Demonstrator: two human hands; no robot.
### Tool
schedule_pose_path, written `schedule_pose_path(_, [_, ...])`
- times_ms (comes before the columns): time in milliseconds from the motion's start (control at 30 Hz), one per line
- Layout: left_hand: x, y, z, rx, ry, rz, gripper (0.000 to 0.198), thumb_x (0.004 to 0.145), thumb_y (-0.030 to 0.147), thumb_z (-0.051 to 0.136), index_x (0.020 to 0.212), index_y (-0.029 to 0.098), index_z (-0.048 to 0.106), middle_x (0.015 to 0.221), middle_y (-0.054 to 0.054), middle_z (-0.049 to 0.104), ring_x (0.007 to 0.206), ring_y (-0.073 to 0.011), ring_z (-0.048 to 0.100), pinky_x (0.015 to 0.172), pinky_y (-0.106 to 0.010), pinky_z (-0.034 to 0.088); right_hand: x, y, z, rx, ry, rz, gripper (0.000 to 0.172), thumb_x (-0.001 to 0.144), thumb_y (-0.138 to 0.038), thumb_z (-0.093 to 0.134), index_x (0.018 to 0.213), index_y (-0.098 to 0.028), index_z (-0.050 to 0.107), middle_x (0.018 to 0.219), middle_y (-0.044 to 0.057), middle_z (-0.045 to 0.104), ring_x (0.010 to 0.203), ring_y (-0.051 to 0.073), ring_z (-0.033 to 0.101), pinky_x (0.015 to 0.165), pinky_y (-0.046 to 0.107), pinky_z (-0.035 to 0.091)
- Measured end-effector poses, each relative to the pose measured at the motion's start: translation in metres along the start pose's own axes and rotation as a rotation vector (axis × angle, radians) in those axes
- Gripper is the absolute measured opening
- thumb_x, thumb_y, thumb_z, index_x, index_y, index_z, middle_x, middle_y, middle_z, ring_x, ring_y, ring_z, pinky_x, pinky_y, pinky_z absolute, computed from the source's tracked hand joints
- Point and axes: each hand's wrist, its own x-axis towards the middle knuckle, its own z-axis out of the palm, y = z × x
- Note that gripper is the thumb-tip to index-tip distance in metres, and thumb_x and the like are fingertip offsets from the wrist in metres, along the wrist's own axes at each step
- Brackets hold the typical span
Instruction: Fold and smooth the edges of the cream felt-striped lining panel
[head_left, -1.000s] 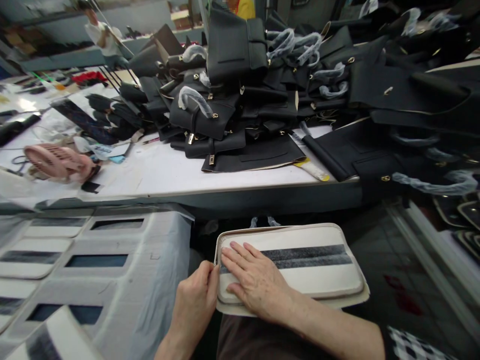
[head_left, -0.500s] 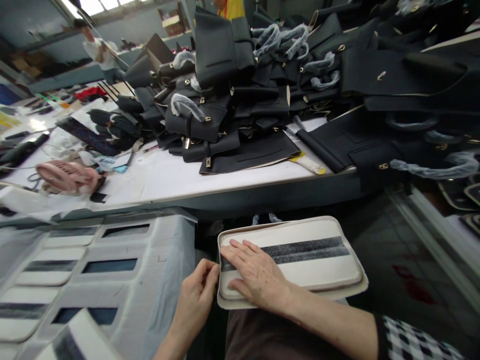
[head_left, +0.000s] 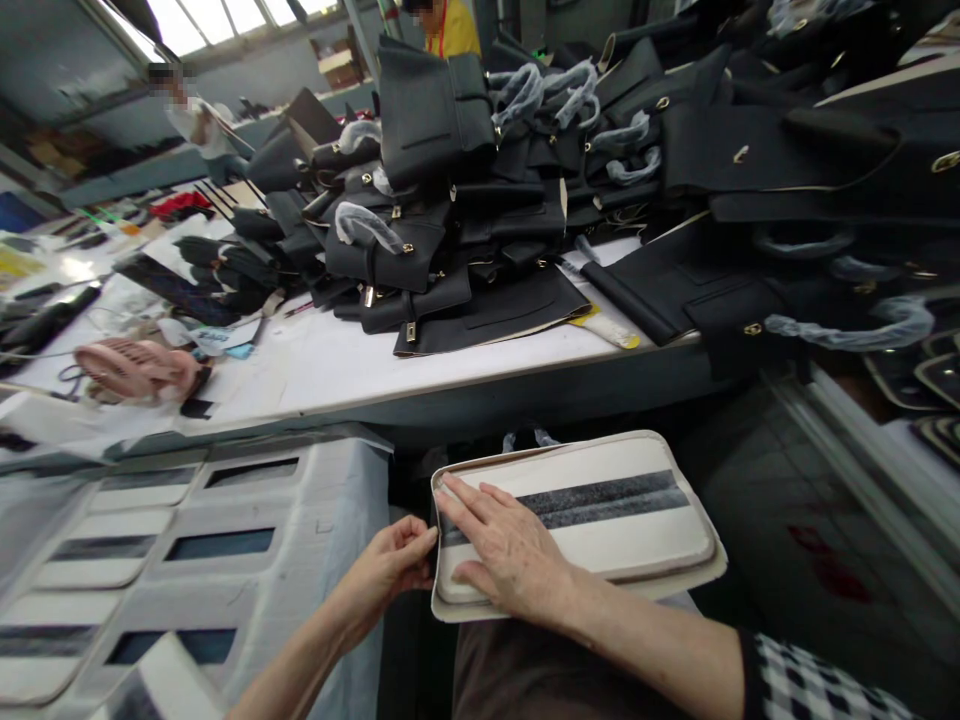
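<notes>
A cream rectangular panel (head_left: 600, 550) with rounded corners and a dark grey stripe rests on my lap, its thin outer edge showing around a raised inner piece. My right hand (head_left: 506, 545) lies flat on its left part, fingers stretched toward the upper left corner. At the panel's left edge, my left hand (head_left: 397, 560) pinches the rim between thumb and fingers. Similar striped panels (head_left: 101, 548) lie in rows on the pale cloth-covered surface to the left. Another striped piece (head_left: 161, 685) stands tilted at the bottom left.
A white worktable (head_left: 322, 365) runs across ahead, piled with black leather bags (head_left: 442, 125) with plastic-wrapped handles. A pink fan (head_left: 135, 370) sits on it at left. Two people (head_left: 199, 125) are in the background. A dark glossy panel (head_left: 817, 540) stands at right.
My left hand has turned and its forearm lies lower and flatter, the fingertips still at the panel's left edge. My right hand stays flat on the panel. The view has shifted slightly.
</notes>
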Motion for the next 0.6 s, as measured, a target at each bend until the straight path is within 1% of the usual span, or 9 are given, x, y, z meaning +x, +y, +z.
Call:
schedule_pose_path(100, [0.001,0.01,-0.004,0.044,-0.036,-0.051,0.047,0.072,0.052,0.079,0.076,0.017,0.047,0.066,0.002,0.052,0.061,-0.0101,0.047,0.064,-0.026,0.048,0.001,0.0,-0.001,0.002,-0.004,0.005,0.082,0.083,-0.03,0.067,0.151,-0.017,0.024,0.161,0.006,0.019,0.146,0.016,0.021,0.12,0.038,0.023])
schedule_pose_path(233, [0.002,0.025,-0.007,0.173,-0.075,-0.151,0.05,0.07,0.056,0.078,0.076,0.017,0.048,0.068,0.001,0.054,0.066,-0.0124,0.05,0.071,-0.033,0.053,0.001,0.001,-0.001,0.008,-0.014,0.001,0.079,0.085,-0.029,0.064,0.152,-0.016,0.024,0.16,0.006,0.021,0.146,0.015,0.021,0.12,0.038,0.023])
schedule_pose_path(367, [0.006,0.038,-0.011,0.266,-0.114,-0.236,0.051,0.068,0.058,0.078,0.077,0.017,0.049,0.068,0.001,0.055,0.066,-0.013,0.05,0.068,-0.033,0.054,0.001,0.002,0.0,0.024,-0.02,0.003,0.076,0.087,-0.03,0.062,0.152,-0.017,0.024,0.16,0.004,0.022,0.146,0.014,0.02,0.121,0.037,0.02])
schedule_pose_path(467, [0.01,0.043,-0.011,0.314,-0.139,-0.26,0.05,0.069,0.059,0.076,0.078,0.017,0.05,0.069,0.0,0.055,0.068,-0.0137,0.052,0.067,-0.033,0.055,0.003,0.002,0.001,0.044,-0.025,0.005,0.074,0.089,-0.031,0.06,0.152,-0.018,0.024,0.16,0.004,0.023,0.146,0.015,0.02,0.121,0.037,0.019])
schedule_pose_path(600, [0.016,0.041,-0.009,0.357,-0.114,-0.253,0.051,0.069,0.058,0.076,0.077,0.018,0.047,0.068,0.002,0.053,0.064,-0.013,0.051,0.064,-0.034,0.056,0.004,0.002,0.001,0.055,-0.034,0.01,0.073,0.09,-0.033,0.059,0.153,-0.018,0.023,0.16,0.004,0.023,0.146,0.015,0.021,0.121,0.036,0.019])
